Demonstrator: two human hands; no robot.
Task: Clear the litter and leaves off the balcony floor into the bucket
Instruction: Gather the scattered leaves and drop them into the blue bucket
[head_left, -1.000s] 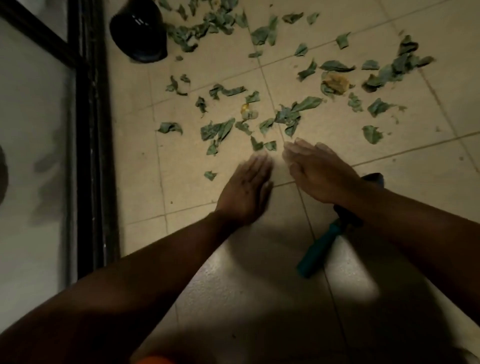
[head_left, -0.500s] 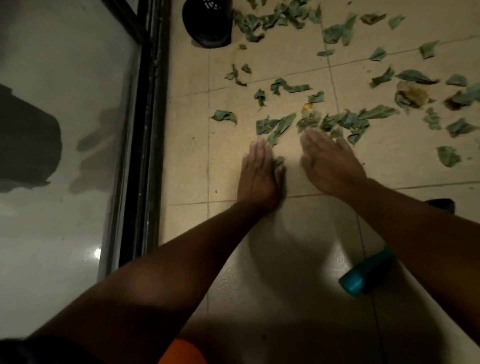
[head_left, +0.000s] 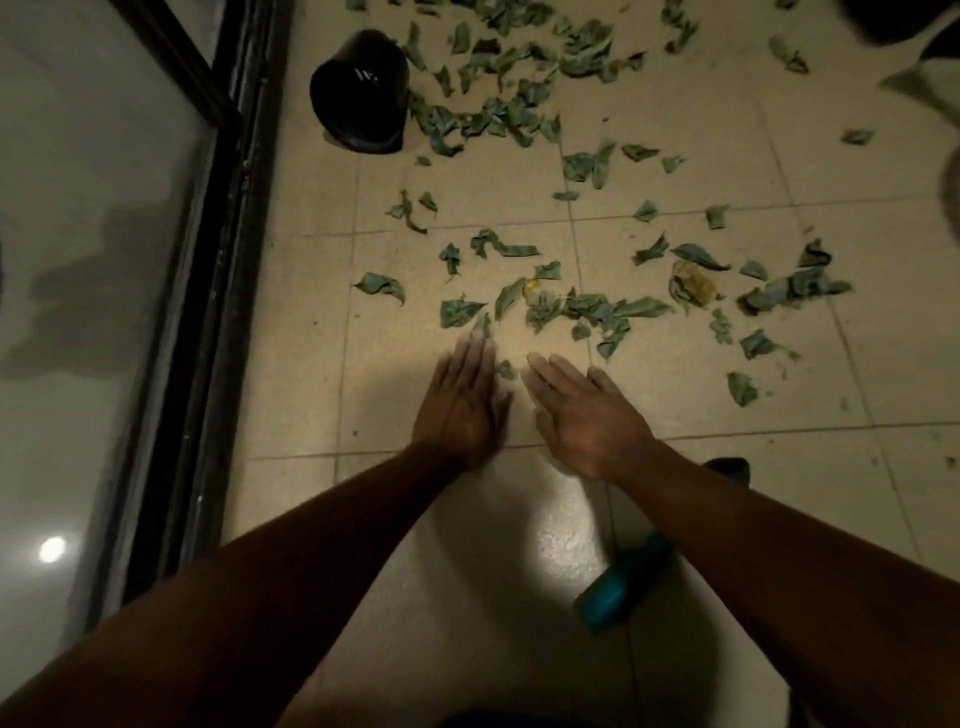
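Note:
Green leaves lie scattered over the beige tiled floor, with a yellowish crumpled scrap among them. A black bucket stands at the far left by the door frame, with a thick heap of leaves beside it. My left hand lies flat on the tiles, fingers straight, its fingertips at the nearest leaves. My right hand is flat beside it, fingers straight and pointing up-left. A small leaf sits between the two hands.
A black sliding-door frame and glass pane run along the left. A teal-handled tool lies on the floor under my right forearm. A dark and white object sits at the top right corner.
Both hands have stayed flat and side by side while sliding forward toward the nearest leaves. The view has tilted up, bringing the bucket and far leaf heap fully into sight.

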